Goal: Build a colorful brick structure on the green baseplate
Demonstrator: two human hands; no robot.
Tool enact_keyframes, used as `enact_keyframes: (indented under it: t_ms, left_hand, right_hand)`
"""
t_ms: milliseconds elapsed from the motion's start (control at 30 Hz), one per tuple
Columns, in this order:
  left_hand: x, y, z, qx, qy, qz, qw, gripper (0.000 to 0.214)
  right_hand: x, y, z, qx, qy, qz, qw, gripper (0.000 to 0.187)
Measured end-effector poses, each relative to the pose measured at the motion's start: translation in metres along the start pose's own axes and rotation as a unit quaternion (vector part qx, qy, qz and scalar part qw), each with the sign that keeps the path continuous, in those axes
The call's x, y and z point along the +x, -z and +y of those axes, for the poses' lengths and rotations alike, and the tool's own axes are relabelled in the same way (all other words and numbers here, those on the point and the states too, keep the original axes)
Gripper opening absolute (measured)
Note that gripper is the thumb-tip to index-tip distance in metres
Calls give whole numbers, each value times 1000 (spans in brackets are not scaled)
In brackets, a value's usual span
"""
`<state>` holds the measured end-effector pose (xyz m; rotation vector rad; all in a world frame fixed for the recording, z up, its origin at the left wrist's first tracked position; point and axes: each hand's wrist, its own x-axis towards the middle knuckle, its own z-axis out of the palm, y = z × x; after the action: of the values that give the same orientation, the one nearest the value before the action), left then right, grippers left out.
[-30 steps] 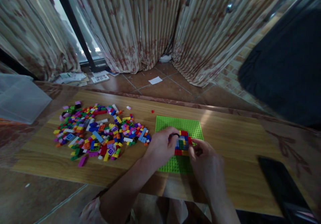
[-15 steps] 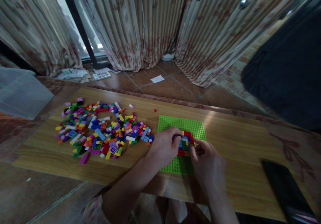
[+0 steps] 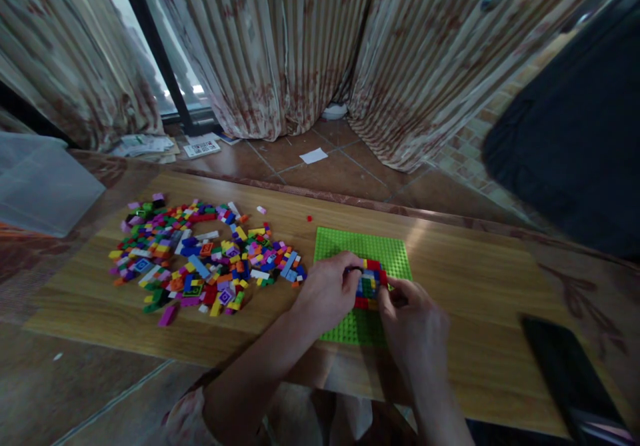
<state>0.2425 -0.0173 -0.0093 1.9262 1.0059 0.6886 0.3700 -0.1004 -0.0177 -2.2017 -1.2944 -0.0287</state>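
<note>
A small rectangular toy-brick build (image 3: 369, 285) sits on the green studded baseplate (image 3: 345, 329). Red and yellow bricks edge it, with blue, green and pale ones inside. My left hand (image 3: 327, 289) grips its left side, index finger bent over a dark piece at the upper left corner. At the right side, my right hand (image 3: 415, 316) pinches the edge between thumb and curled fingers. Both hands cover parts of the build, so its left and right borders are partly hidden.
Loose coloured bricks (image 3: 200, 266) are spread over the left of the wooden table (image 3: 480, 313). One tiny red brick (image 3: 309, 219) lies behind the baseplate. A black phone-like slab (image 3: 570, 373) rests at the right; a translucent bin (image 3: 45, 179) stands far left.
Hands and build hold nearly the same position. The whole view has shifted very slightly.
</note>
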Motion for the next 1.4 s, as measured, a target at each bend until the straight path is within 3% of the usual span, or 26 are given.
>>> enact_keyframes:
  t_ms: [200, 500, 767, 833, 900, 967, 1133, 1400]
  left_hand:
    - [1, -2, -1, -7, 4, 2, 1000, 19]
    - [2, -3, -4, -2, 2, 1, 1000, 18]
    - [2, -1, -2, -46, 7, 17, 999, 22]
    - [1, -1, -2, -72, 12, 21, 997, 24]
    - [1, -3, -3, -98, 21, 19, 995, 25]
    - [0, -5, -3, -122, 20, 11, 992, 25]
    - [0, -10, -5, -161, -31, -10, 986, 29]
    - [-1, -9, 4, -125, -25, -17, 992, 35]
  right_hand:
    - [0, 3, -1, 4, -1, -9, 1000, 34]
    - [3, 3, 4, 147, -144, -52, 977, 35]
    - [6, 2, 14, 222, -167, -90, 957, 41]
    - [5, 5, 15, 226, -172, -74, 956, 44]
    - [5, 9, 13, 241, -153, -21, 958, 39]
    - [4, 12, 8, 281, -91, 15, 955, 29]
    - [2, 9, -5, 308, 56, -42, 949, 22]
    - [4, 11, -12, 283, 77, -20, 956, 21]
